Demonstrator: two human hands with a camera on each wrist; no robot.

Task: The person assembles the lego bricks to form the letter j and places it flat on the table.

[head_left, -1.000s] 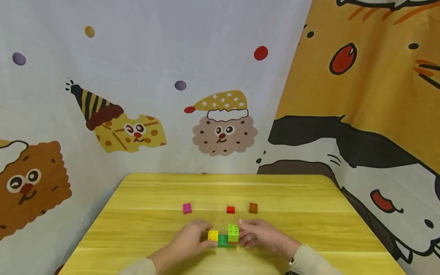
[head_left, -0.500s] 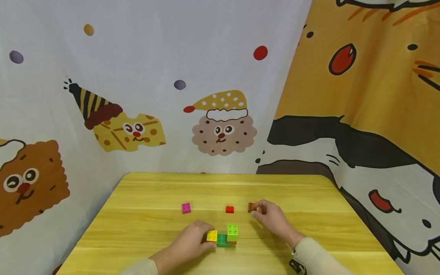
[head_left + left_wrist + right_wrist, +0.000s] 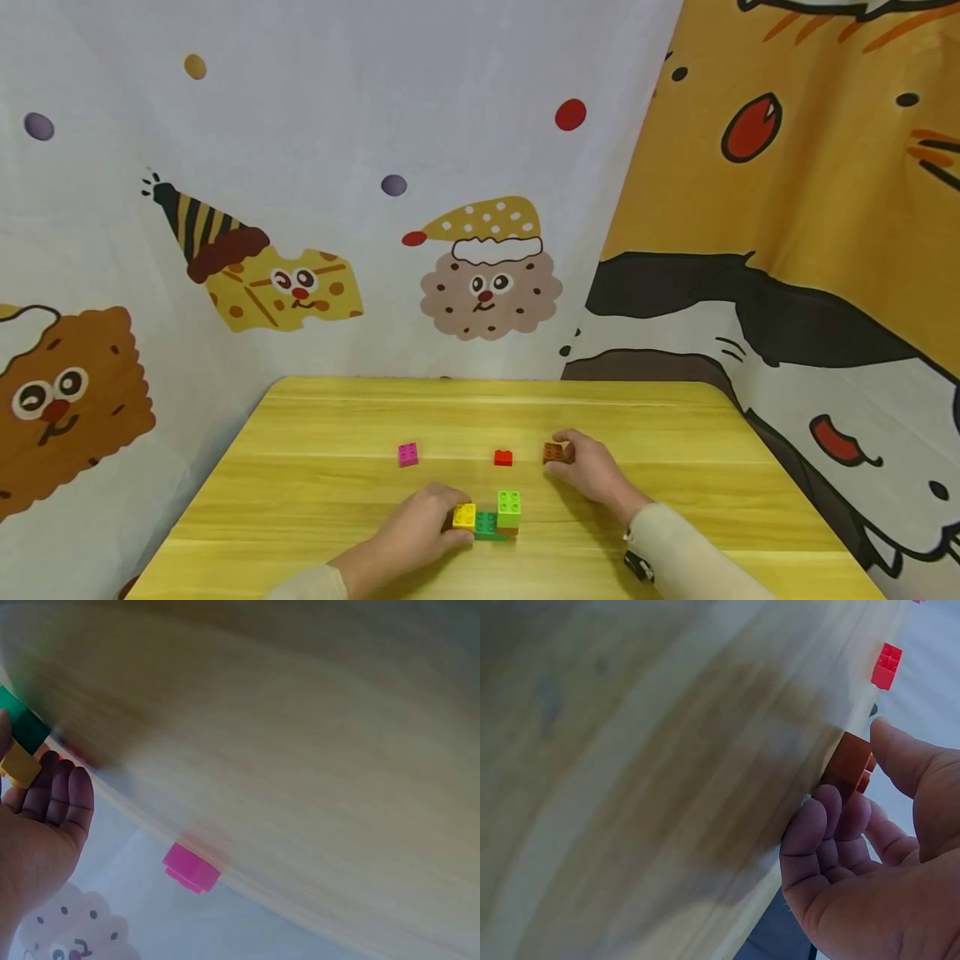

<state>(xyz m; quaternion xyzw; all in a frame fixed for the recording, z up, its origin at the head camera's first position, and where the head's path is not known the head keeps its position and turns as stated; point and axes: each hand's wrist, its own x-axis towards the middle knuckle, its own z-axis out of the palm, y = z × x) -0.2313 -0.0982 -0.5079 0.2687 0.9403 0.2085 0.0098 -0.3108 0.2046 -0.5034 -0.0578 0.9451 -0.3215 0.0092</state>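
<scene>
My left hand [image 3: 420, 521] pinches a yellow toy building brick [image 3: 464, 516] between thumb and fingers. That brick forms the left end of a small build on a dark green brick [image 3: 486, 523]. At the build's right end a lime green brick [image 3: 509, 507] sits on top of a brown one, of which only a strip shows. Farther back on the right, my right hand [image 3: 596, 471] has thumb and fingers around a separate brown brick [image 3: 552, 452]. In the right wrist view, curled fingertips touch this brown brick [image 3: 847, 763] and the thumb lies close to its studded side.
A red brick [image 3: 503, 458] lies left of the separate brown brick. Farther left is a pink brick [image 3: 408, 454]. All rest on a wood-patterned table [image 3: 322, 417], with a printed cloth [image 3: 390, 108] hanging behind it.
My right hand has left the lime green end of the build and moved back and right to the separate brown brick. My left hand stays on the yellow brick.
</scene>
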